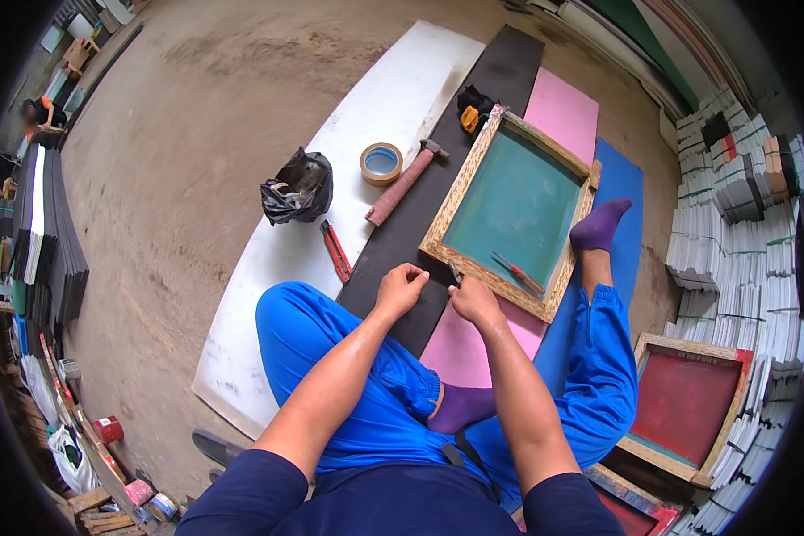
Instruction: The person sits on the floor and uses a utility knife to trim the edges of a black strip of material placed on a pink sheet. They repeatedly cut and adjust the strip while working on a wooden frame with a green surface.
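Observation:
My left hand (403,290) is closed in a pinch near the lower left corner of a wooden frame (464,188). Whatever its fingertips hold is too small to make out. Close by, my right hand (477,300) grips a small dark metal tool (456,272) at the frame's near edge; its kind is unclear. Green mesh (515,195) fills the frame, and a slim tool with a red handle (517,272) lies on it. Left of my left hand rests a red utility knife (336,251).
Beyond the knife are a black plastic bag (298,186), a tape roll (381,164) and a hammer (404,186). White, black, pink and blue boards (630,205) lie beneath. A red-mesh frame (685,397) leans at right by stacked bundles (732,241). Another person (46,114) is far left.

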Demonstrator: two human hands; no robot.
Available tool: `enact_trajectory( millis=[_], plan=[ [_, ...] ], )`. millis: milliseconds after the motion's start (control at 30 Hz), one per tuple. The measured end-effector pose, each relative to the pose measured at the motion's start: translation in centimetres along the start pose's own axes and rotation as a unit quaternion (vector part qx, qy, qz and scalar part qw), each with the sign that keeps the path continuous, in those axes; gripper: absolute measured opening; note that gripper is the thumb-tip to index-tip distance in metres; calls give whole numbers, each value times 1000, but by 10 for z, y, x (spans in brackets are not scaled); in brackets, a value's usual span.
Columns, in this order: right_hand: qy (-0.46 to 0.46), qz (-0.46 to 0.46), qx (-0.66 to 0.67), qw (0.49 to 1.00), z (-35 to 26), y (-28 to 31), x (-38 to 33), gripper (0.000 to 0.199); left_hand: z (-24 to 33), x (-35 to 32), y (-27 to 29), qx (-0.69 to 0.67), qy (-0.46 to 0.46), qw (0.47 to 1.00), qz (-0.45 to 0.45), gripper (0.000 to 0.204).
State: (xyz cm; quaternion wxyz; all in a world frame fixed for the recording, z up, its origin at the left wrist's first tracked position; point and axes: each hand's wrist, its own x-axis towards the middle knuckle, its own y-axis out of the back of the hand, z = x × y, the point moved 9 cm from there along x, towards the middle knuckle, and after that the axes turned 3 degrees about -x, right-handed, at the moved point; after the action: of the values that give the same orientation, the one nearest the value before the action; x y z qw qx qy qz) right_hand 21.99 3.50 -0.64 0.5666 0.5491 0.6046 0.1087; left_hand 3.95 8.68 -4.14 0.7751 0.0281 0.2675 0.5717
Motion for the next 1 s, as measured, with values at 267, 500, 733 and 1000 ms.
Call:
enact_trajectory(
  millis=[267, 500, 733, 1000],
  plan=[
    [-35, -2, -40, 999, -21, 8, -6, 32, 9, -2, 2, -2, -14, 1000, 1, 32],
    [-62, 37, -55, 996, -16, 9, -7, 31, 14, -1, -1, -13, -39, 999, 7, 31],
    [-45, 53, -45, 997, -3, -4, 4, 30, 12, -1, -3, -17, -9, 1000, -7, 31],
    [-43, 89, -17, 995, 5, -18, 4, 34, -5, 2, -5, -53, 3, 999, -2, 31]
  ],
)
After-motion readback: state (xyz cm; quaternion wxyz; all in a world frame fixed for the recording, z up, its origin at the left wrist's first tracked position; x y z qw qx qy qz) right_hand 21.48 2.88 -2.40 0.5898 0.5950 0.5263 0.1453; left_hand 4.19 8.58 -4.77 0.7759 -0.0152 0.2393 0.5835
